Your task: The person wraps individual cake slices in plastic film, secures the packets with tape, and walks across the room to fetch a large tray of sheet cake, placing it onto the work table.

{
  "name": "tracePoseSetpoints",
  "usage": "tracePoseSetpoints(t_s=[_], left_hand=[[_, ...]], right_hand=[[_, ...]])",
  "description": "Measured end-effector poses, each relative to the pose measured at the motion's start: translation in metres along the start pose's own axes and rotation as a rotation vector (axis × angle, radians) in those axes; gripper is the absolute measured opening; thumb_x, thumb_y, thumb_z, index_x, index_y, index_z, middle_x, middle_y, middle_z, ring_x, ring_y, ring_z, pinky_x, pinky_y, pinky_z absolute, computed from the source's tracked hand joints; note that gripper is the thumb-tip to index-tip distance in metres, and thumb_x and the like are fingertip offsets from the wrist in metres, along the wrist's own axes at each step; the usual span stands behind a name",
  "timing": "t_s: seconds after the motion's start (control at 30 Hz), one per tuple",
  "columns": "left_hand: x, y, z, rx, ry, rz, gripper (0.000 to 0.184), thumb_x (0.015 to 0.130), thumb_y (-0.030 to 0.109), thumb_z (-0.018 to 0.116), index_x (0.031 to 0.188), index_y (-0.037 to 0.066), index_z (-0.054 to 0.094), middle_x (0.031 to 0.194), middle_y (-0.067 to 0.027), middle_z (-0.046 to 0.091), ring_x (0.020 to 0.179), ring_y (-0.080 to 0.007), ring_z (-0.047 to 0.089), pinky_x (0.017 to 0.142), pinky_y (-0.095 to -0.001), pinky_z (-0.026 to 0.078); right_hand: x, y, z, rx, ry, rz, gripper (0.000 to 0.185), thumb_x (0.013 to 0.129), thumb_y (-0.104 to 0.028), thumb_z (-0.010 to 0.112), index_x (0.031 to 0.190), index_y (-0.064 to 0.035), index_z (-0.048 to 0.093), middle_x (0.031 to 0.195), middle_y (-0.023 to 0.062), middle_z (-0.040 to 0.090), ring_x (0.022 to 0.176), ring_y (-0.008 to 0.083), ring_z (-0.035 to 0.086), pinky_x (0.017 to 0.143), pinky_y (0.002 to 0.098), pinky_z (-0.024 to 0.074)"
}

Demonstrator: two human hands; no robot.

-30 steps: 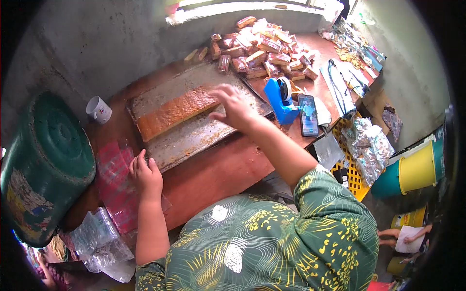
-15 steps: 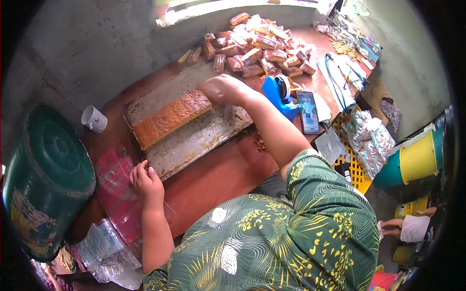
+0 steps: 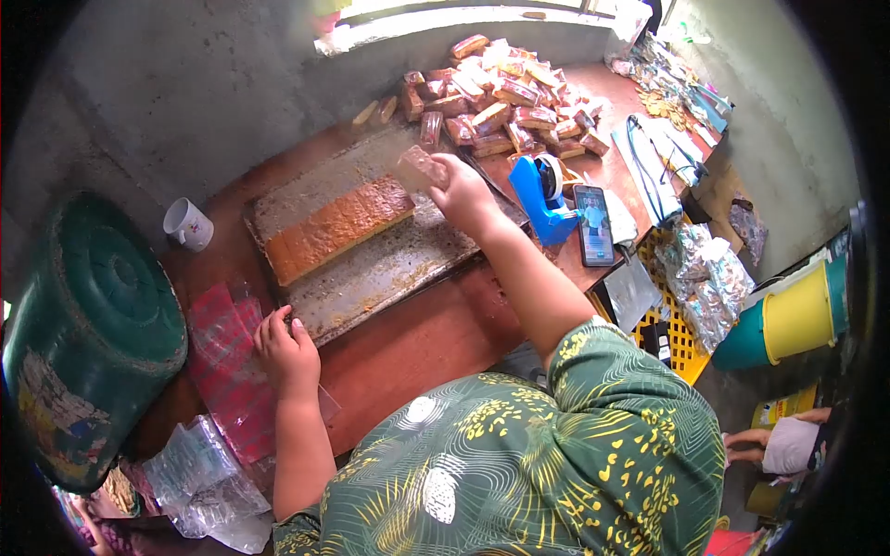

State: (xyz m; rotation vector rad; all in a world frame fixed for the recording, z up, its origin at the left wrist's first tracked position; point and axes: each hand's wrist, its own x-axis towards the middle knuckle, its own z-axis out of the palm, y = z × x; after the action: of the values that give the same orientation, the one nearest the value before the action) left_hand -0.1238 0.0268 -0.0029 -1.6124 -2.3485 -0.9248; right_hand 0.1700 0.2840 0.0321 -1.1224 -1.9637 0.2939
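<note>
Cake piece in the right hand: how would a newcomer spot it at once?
On the reddish table lies a big metal tray bearing a long browned cake. By that cake's right end is the right hand, gripping the cake piece, the only one held.

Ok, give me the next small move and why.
Probably carry the cake piece toward the red plastic sheets: the right hand holds it over the tray, the left hand is beside those sheets, and the piled pieces look wrapped.

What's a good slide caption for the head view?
Right hand holds a cake slice over the tray, left hand near the tray's edge.
</note>
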Motion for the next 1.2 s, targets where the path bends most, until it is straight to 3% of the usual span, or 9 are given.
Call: tracePoseSetpoints(t_s=[0.07,0.2,0.3,0.4,0.43,0.7,0.97,1.1,1.2], left_hand=[[0.001,-0.002,0.001,-0.016,-0.003,0.014,0.026,0.094,0.015,0.062,0.119,0.008,0.065,0.122,-0.0119,0.067,0.122,-0.0349,0.056,0.107,-0.0492,0.04],[0.001,-0.005,0.004,-0.035,0.01,0.022,0.027,0.093,0.014,0.063,0.119,0.006,0.064,0.121,-0.0131,0.067,0.121,-0.0364,0.056,0.106,-0.05,0.04],[0.002,-0.004,0.001,-0.056,-0.044,-0.021,0.028,0.097,0.016,0.062,0.122,0.005,0.063,0.126,-0.0126,0.064,0.124,-0.0335,0.055,0.11,-0.0468,0.04],[0.005,-0.021,0.004,-0.587,0.194,-0.039,0.03,0.101,0.019,0.062,0.126,0.003,0.062,0.135,-0.0114,0.059,0.128,-0.0286,0.054,0.114,-0.0428,0.038],[0.007,-0.024,-0.014,-0.717,0.179,-0.125,0.031,0.103,0.018,0.061,0.129,0.001,0.061,0.142,-0.0105,0.054,0.133,-0.0246,0.05,0.116,-0.0403,0.036],[-0.036,-0.11,-0.099,0.074,-0.166,-0.164,0.022,0.097,0.019,0.071,0.108,0.002,0.062,0.143,-0.0144,0.052,0.126,-0.031,0.055,0.11,-0.044,0.042],[-0.044,-0.116,-0.089,-0.057,-0.093,-0.186,0.024,0.094,0.018,0.073,0.085,0.001,0.059,0.144,-0.0158,0.051,0.123,-0.0327,0.057,0.102,-0.0415,0.047],[-0.041,-0.122,-0.087,-0.019,-0.074,-0.246,0.027,0.095,0.021,0.073,0.084,0.0,0.059,0.144,-0.0187,0.05,0.124,-0.0335,0.056,0.103,-0.0413,0.045],[-0.04,-0.115,-0.091,-0.008,-0.081,-0.229,0.027,0.095,0.021,0.073,0.084,0.0,0.06,0.141,-0.0209,0.051,0.126,-0.0344,0.055,0.105,-0.0418,0.044]], right_hand=[[-0.036,-0.031,-0.025,0.159,-0.036,0.096,0.05,0.088,-0.013,0.074,0.134,-0.0068,0.055,0.119,0.0199,0.067,0.113,0.0366,0.066,0.097,0.0415,0.0528],[-0.13,-0.042,-0.03,0.612,-0.142,0.172,0.051,0.089,-0.004,0.075,0.135,-0.0053,0.054,0.117,0.0142,0.064,0.115,0.021,0.063,0.098,0.037,0.0513],[-0.165,-0.057,-0.042,0.761,-0.178,0.075,0.053,0.086,0.001,0.075,0.135,-0.0042,0.053,0.126,0.0143,0.059,0.119,0.0209,0.058,0.102,0.0364,0.0486],[-0.166,-0.051,-0.045,0.521,-0.162,-0.096,0.055,0.085,-0.001,0.076,0.135,-0.0037,0.053,0.125,0.0145,0.058,0.115,0.0239,0.06,0.1,0.0365,0.049],[-0.168,-0.048,-0.038,0.606,-0.179,0.015,0.056,0.085,-0.003,0.076,0.136,-0.0051,0.053,0.124,0.0145,0.058,0.112,0.027,0.061,0.098,0.0378,0.0498],[-0.17,-0.046,-0.035,0.698,-0.251,0.128,0.056,0.085,-0.005,0.077,0.136,-0.0045,0.053,0.124,0.0166,0.059,0.113,0.0316,0.062,0.098,0.0398,0.0511],[-0.166,-0.05,-0.042,0.595,-0.216,0.006,0.055,0.084,-0.007,0.077,0.133,-0.0033,0.054,0.124,0.0181,0.061,0.115,0.0341,0.062,0.1,0.0416,0.0505],[-0.167,-0.044,-0.039,0.469,-0.098,-0.235,0.059,0.087,-0.001,0.074,0.141,-0.0034,0.049,0.122,0.0098,0.059,0.093,0.0118,0.063,0.078,0.0274,0.0553],[-0.166,-0.043,-0.038,0.494,-0.13,-0.208,0.06,0.087,-0.001,0.074,0.141,-0.004,0.049,0.122,0.0092,0.06,0.089,0.009,0.064,0.074,0.0247,0.0547]])
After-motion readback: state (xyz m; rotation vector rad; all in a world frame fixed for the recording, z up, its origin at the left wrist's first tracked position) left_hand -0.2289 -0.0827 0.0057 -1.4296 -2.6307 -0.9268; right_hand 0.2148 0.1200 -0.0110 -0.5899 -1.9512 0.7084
